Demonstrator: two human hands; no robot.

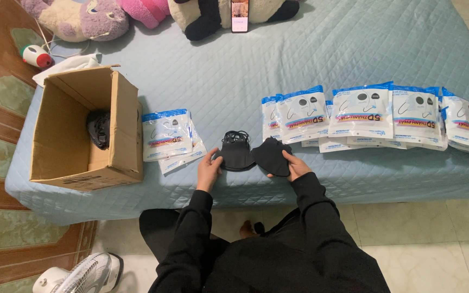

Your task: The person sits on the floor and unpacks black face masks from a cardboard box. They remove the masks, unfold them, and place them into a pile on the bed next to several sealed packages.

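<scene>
Two stacks of black face masks lie on the blue quilted bed near its front edge. My left hand [208, 168] grips the left black mask stack [236, 154], whose ear loops curl at the top. My right hand [296, 165] holds the right black mask stack [271, 156], fingers under its lower edge. A small pile of white-and-blue mask pouches [168, 135] lies to the left of my hands. A long row of the same pouches [373, 116] runs to the right.
An open cardboard box [116, 130] sits on the bed's left end with black masks [99, 129] inside. Plush toys [90, 17] and a phone [240, 15] rest at the far edge. A white fan [85, 274] stands on the floor at bottom left.
</scene>
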